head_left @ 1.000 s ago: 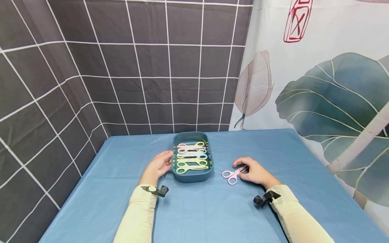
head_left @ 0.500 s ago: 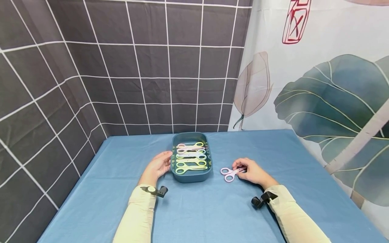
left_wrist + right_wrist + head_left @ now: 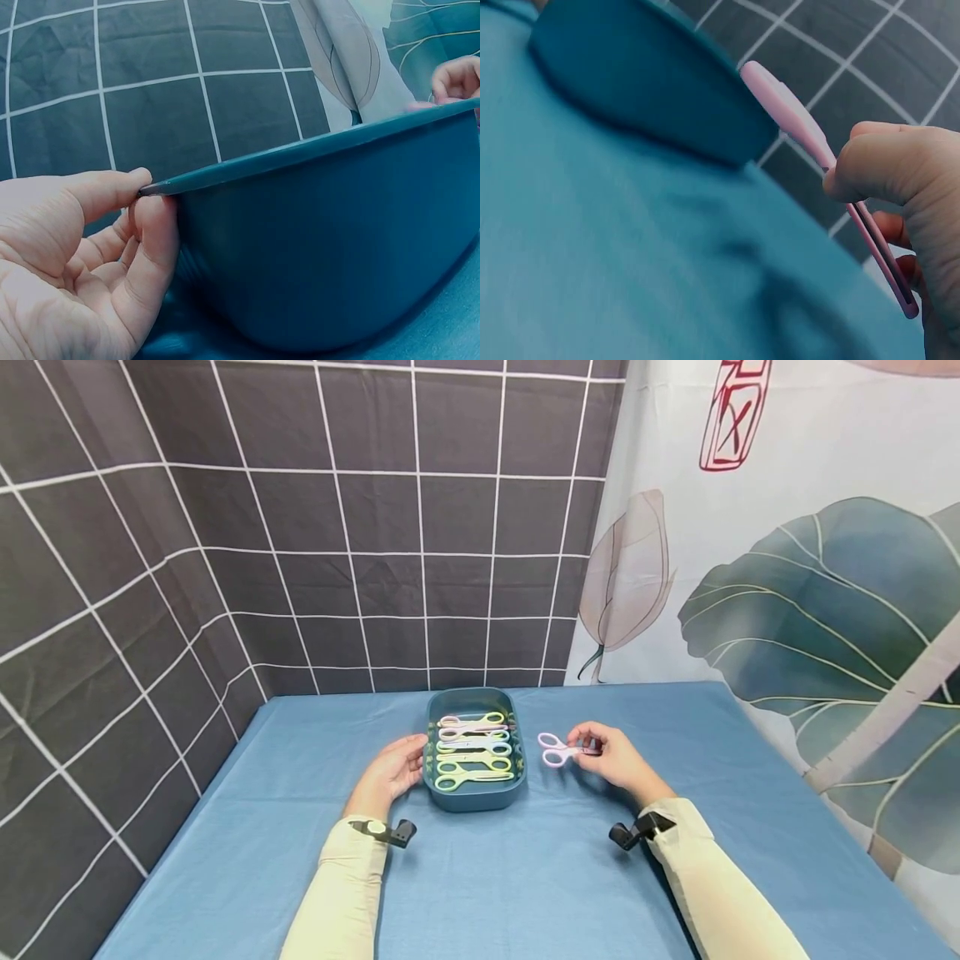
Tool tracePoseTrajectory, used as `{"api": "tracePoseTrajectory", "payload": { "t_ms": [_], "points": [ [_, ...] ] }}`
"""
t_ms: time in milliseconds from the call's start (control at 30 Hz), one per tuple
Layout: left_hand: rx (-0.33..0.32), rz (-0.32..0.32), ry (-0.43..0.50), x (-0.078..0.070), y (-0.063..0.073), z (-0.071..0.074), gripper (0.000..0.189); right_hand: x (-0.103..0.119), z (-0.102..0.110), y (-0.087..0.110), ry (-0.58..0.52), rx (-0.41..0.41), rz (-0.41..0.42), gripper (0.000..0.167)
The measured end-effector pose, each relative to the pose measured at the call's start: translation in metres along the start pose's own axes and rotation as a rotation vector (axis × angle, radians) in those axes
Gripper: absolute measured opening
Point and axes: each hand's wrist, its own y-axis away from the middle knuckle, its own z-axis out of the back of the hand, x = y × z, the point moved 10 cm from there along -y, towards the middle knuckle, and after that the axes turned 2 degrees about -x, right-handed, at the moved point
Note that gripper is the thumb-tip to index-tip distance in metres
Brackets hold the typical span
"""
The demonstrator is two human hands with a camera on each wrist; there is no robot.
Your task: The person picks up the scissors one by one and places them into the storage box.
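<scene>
A blue-green rectangular bin (image 3: 480, 800) stands on the table, with several pastel scissors (image 3: 474, 774) lying crosswise in a row inside it. My left hand (image 3: 392, 770) pinches the bin's left rim between thumb and fingers; the left wrist view shows the thumb on top of the rim (image 3: 247, 166). To the right of the bin, my right hand (image 3: 615, 758) pinches a pair of pink scissors (image 3: 557, 752) by the blade end, handle loops pointing toward the bin. In the right wrist view the scissors (image 3: 791, 112) are seen edge-on, raised above the cloth with a shadow below.
A blue cloth (image 3: 480, 885) covers the table. Behind it hangs a dark curtain (image 3: 375, 527) with a white grid, and to the right a white curtain (image 3: 637, 443) with leaf prints. Small black cameras (image 3: 630, 833) sit on both wrists.
My right hand has lifted the pink scissors off the cloth and moved them away from me and slightly left, toward the bin. My left hand stays at the bin's rim.
</scene>
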Motion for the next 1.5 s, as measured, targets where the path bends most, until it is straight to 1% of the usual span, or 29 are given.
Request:
{"api": "tracePoseTrajectory", "payload": {
  "t_ms": [33,100,167,200,300,433,533,733,800,1000,1100,1300,1500],
  "points": [
    [-0.003,-0.001,-0.003,0.000,0.000,0.000,0.003,0.010,-0.001,-0.004,-0.003,0.000,0.001,0.026],
    [-0.007,-0.002,-0.008,-0.001,-0.001,0.001,0.004,0.014,-0.006,-0.016,0.007,0.000,0.020,0.026],
    [-0.012,-0.005,-0.012,-0.001,-0.002,0.001,0.006,0.025,-0.012,-0.027,0.010,0.004,0.034,0.025],
    [-0.016,-0.006,-0.015,-0.001,-0.002,0.001,0.007,0.026,-0.016,-0.032,0.007,0.005,0.045,0.025],
    [-0.017,-0.008,-0.022,-0.002,-0.002,0.000,0.011,0.037,-0.028,-0.047,-0.008,0.006,0.094,0.025],
    [-0.015,-0.012,-0.021,-0.002,-0.001,-0.002,0.013,0.055,-0.047,-0.061,-0.040,0.038,0.135,0.025],
    [-0.014,-0.006,-0.017,-0.002,-0.001,-0.003,0.010,0.063,-0.062,-0.068,-0.037,0.070,0.146,0.025],
    [-0.020,0.000,-0.014,0.000,-0.001,-0.003,0.007,0.071,-0.087,-0.076,0.004,0.119,0.154,0.025],
    [-0.010,-0.007,-0.020,-0.001,-0.001,-0.003,0.007,0.073,-0.095,-0.077,0.013,0.135,0.159,0.024],
    [0.002,-0.011,-0.018,-0.001,0.000,-0.005,0.003,0.082,-0.114,-0.079,0.070,0.170,0.209,0.024],
    [0.009,-0.007,-0.013,0.000,0.000,-0.006,0.004,0.082,-0.124,-0.079,0.110,0.192,0.218,0.024],
    [0.008,-0.005,-0.005,0.001,-0.001,-0.004,0.004,0.078,-0.139,-0.078,0.179,0.254,0.161,0.025],
    [-0.005,-0.007,-0.014,0.001,-0.002,-0.001,0.004,0.074,-0.149,-0.079,0.315,0.304,0.117,0.026]
  ]
}}
